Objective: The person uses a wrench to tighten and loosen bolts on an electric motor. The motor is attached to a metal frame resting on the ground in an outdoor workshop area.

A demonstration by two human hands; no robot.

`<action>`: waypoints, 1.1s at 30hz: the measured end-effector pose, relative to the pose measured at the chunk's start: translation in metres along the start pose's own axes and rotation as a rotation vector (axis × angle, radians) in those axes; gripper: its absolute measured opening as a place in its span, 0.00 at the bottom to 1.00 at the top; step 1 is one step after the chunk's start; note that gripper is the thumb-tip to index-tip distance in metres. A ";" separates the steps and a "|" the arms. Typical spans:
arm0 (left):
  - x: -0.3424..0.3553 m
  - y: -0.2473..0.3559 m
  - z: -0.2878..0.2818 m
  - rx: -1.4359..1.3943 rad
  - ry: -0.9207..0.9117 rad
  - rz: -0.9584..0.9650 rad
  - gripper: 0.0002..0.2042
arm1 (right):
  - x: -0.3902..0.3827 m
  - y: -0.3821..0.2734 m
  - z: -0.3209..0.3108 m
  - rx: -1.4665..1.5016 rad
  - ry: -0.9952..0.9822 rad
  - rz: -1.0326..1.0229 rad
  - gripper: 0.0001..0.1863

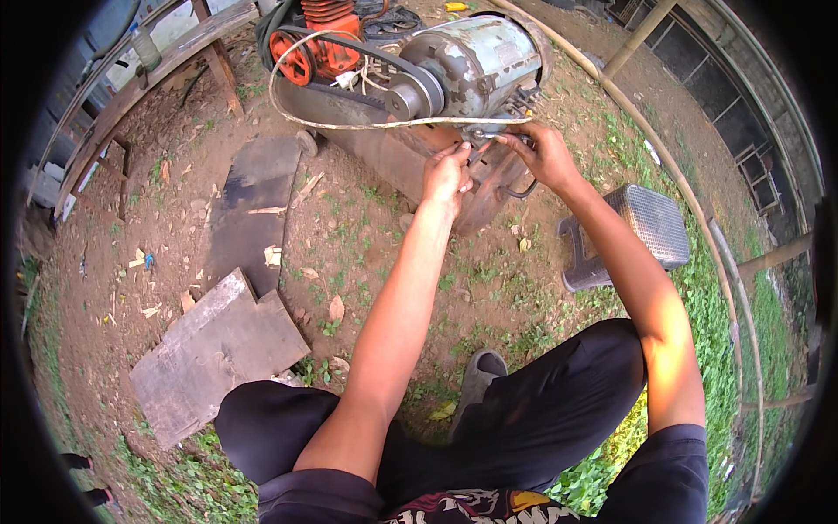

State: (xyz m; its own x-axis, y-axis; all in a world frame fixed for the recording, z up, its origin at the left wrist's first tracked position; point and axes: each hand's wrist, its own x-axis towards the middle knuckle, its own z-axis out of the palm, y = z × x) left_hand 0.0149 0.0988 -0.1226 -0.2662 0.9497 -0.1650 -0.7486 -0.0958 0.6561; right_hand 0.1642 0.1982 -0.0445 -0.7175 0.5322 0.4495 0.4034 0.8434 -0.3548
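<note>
In front of me is an air compressor with a worn grey-green electric motor (pixel 476 61) on a rusty tank (pixel 371 150). My right hand (pixel 548 155) is closed at the motor's near base, with a slim metal tool (pixel 499 136) between its fingers; its exact kind is too small to tell. Close beside it, my left hand (pixel 447 179) has its fingers curled and pinched just below the same spot. What it grips is hidden by the fingers. A pale cable (pixel 384 125) loops across the tank just above both hands.
A black belt (pixel 384 59) joins the motor pulley (pixel 408 96) to the red pump (pixel 327 48). At right stands a grey plastic stool (pixel 646 227). Worn boards (pixel 223 349) lie on the dirt at left, near a wooden bench (pixel 166 65). A bamboo pole (pixel 672 162) runs along the right.
</note>
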 end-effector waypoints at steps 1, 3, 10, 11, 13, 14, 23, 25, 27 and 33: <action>0.001 0.001 0.000 -0.002 -0.001 0.004 0.08 | -0.001 -0.003 0.001 0.009 0.030 0.005 0.15; -0.001 0.002 -0.001 -0.005 0.006 -0.001 0.09 | -0.005 -0.009 0.004 0.040 0.034 0.082 0.15; 0.000 0.002 0.000 -0.009 -0.005 0.000 0.10 | -0.003 -0.006 -0.003 -0.087 0.104 -0.071 0.14; 0.000 0.002 0.001 -0.006 -0.006 -0.003 0.10 | -0.004 -0.004 -0.004 -0.131 0.128 -0.097 0.14; 0.000 0.003 -0.001 -0.010 -0.016 -0.017 0.10 | -0.005 0.001 -0.004 -0.217 0.177 -0.151 0.14; 0.001 0.003 -0.001 -0.012 -0.021 -0.022 0.10 | -0.007 0.004 -0.001 -0.196 0.193 -0.103 0.14; 0.000 0.003 -0.001 -0.069 -0.049 -0.037 0.09 | -0.008 -0.008 0.001 0.138 0.105 0.355 0.15; -0.001 -0.002 0.000 -0.088 -0.036 -0.031 0.09 | -0.007 -0.012 0.000 0.150 0.075 0.412 0.14; 0.001 -0.003 -0.002 -0.109 -0.025 -0.023 0.09 | -0.006 -0.011 -0.004 -0.022 0.124 0.168 0.13; 0.003 -0.006 -0.003 -0.202 0.018 -0.017 0.09 | -0.011 0.004 -0.006 -0.272 0.253 -0.112 0.13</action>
State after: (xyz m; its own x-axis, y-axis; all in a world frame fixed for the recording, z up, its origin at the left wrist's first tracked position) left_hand 0.0171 0.1014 -0.1296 -0.2616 0.9464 -0.1895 -0.8593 -0.1390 0.4923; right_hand 0.1772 0.1956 -0.0457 -0.6165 0.4087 0.6730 0.4912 0.8676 -0.0769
